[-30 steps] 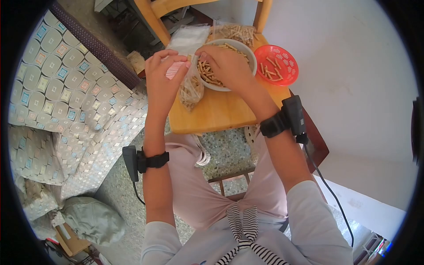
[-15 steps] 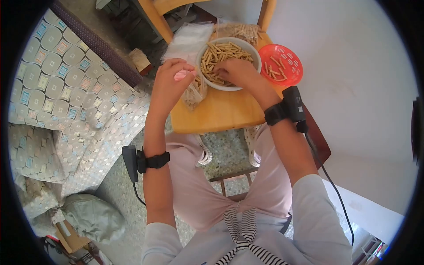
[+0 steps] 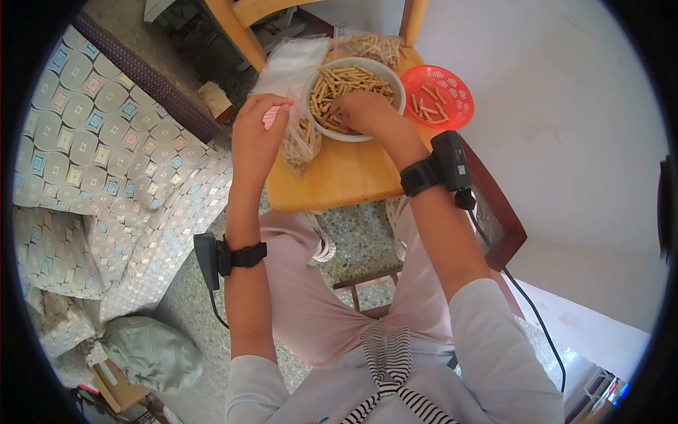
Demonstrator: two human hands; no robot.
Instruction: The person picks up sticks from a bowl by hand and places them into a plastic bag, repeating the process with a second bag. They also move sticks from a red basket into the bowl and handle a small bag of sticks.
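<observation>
My left hand (image 3: 260, 126) is closed on the top of a clear plastic bag (image 3: 302, 145) with a pink-and-white striped patch. Short tan sticks show inside the bag, which hangs beside the bowl. My right hand (image 3: 367, 113) reaches into a white bowl (image 3: 311, 121) heaped with tan sticks (image 3: 353, 74). Its fingers are curled in among the sticks, and the fingertips are partly hidden.
A wooden chair (image 3: 339, 180) bears the bowl. Flat clear bags (image 3: 293, 63) and a filled bag (image 3: 367, 46) lie behind it. On the right, a red basket (image 3: 462, 106) holds several sticks. Patterned cloth (image 3: 134, 155) covers the left side.
The view has shifted slightly, so things sit a little further left. My left hand still grips the bag and my right hand stays in the bowl, its fingers moving among the sticks.
</observation>
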